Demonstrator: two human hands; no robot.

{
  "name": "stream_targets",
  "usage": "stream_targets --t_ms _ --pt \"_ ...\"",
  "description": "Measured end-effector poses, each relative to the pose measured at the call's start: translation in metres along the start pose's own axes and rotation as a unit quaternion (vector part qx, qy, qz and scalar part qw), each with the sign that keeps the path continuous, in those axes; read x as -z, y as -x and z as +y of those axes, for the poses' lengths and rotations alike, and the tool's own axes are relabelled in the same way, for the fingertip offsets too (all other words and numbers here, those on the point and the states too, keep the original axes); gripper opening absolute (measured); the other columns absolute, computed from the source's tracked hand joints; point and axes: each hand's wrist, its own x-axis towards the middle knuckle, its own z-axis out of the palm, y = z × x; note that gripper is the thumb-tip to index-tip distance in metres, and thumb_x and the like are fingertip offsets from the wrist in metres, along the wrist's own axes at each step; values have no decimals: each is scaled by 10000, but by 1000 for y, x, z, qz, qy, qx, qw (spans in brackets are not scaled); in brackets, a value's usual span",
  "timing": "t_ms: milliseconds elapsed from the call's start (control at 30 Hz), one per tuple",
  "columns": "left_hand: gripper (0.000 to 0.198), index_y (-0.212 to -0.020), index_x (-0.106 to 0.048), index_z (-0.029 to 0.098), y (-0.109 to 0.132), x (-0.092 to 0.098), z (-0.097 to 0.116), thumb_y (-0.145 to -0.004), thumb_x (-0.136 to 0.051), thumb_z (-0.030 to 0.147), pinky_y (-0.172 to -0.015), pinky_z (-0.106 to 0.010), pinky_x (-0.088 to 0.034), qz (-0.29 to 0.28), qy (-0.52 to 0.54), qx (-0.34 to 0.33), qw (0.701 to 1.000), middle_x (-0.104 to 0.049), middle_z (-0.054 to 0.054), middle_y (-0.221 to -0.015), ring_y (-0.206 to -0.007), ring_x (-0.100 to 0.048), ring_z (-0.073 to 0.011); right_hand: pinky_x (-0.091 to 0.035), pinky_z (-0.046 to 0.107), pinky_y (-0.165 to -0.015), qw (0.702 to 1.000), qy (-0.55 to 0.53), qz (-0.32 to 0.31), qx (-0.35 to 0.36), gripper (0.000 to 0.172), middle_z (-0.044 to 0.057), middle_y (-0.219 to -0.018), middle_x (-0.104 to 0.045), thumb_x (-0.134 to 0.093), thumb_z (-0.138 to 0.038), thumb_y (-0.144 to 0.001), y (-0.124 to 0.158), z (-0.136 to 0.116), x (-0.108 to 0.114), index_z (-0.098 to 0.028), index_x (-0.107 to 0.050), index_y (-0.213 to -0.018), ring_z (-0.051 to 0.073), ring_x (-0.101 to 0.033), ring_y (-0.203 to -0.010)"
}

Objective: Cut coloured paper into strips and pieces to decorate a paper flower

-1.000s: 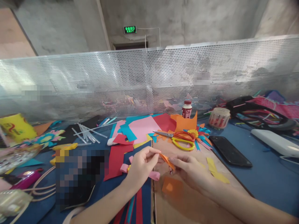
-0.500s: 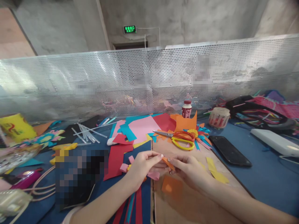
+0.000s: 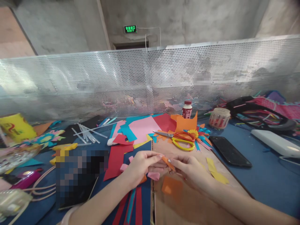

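Note:
Between my two hands is a small folded orange piece (image 3: 169, 163), which looks like paper or felt. The thumb and fingers of my left hand (image 3: 142, 165) pinch its left end. My right hand (image 3: 188, 168) grips its right end between thumb and fingers. Below my right hand, a square orange piece (image 3: 172, 187) lies on the wooden board (image 3: 199, 206). A pink looped strip (image 3: 154, 176) shows just under my left hand, with other pink and orange bits partly hidden behind that wrist. Scissors (image 3: 184, 139) with red and yellow handles lie beyond my hands.
Red sheets (image 3: 114, 161) and a pink sheet (image 3: 144, 128) lie on the blue table. Clear glue sticks (image 3: 87, 134) and a yellow glue gun (image 3: 64, 150) are at left. A black phone (image 3: 231, 151), a glass jar (image 3: 219, 118) and a bottle (image 3: 187, 110) stand or lie to the right.
My left hand has shifted very slightly left, covering more of the pink and yellow bits behind it. Both hands keep hold of the orange piece.

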Motion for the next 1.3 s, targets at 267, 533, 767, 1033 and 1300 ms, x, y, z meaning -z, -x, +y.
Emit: stream_targets --t_ms 267,533,767,1033,1300 --pt "249 -899 -656 127 -4 9 0 -708 -684 284 -711 -342 -548 11 -58 -90 994 -713 -97 -872 -791 -680 -222 -421 263 -641 994 -109 -20 -7 161 10 -661 -599 -689 -317 -700 3 -7 -3 -157 -676 -685 122 -538 -630" --pt "243 -920 -668 123 -2 7 0 -745 -639 289 -760 -357 -531 7 -26 -93 995 -702 -116 -925 -834 -670 -231 -422 251 -631 993 -116 -21 -4 163 0 -641 -542 -670 -307 -723 4 -5 -3 -153 -650 -673 130 -535 -652" --pt "228 -879 -670 123 -2 6 -1 -713 -657 279 -727 -325 -533 29 -18 -91 995 -706 -102 -880 -783 -676 -208 -435 250 -613 996 -85 5 -14 196 -2 -655 -577 -698 -355 -681 3 -6 -4 -164 -650 -683 122 -520 -612" --pt "175 -803 -634 126 3 -4 0 -720 -630 280 -676 -303 -544 72 -16 -93 993 -708 -71 -778 -702 -679 -189 -408 248 -632 998 -59 5 -1 196 -17 -612 -582 -683 -364 -700 1 0 -4 -174 -642 -679 112 -524 -595" --pt "269 -828 -645 127 0 -4 -5 -749 -615 383 -697 -312 -538 60 -3 -74 995 -713 -91 -826 -731 -682 -198 -400 243 -618 999 -17 39 10 249 -9 -631 -566 -664 -410 -705 4 -2 -6 -166 -615 -689 118 -514 -613"
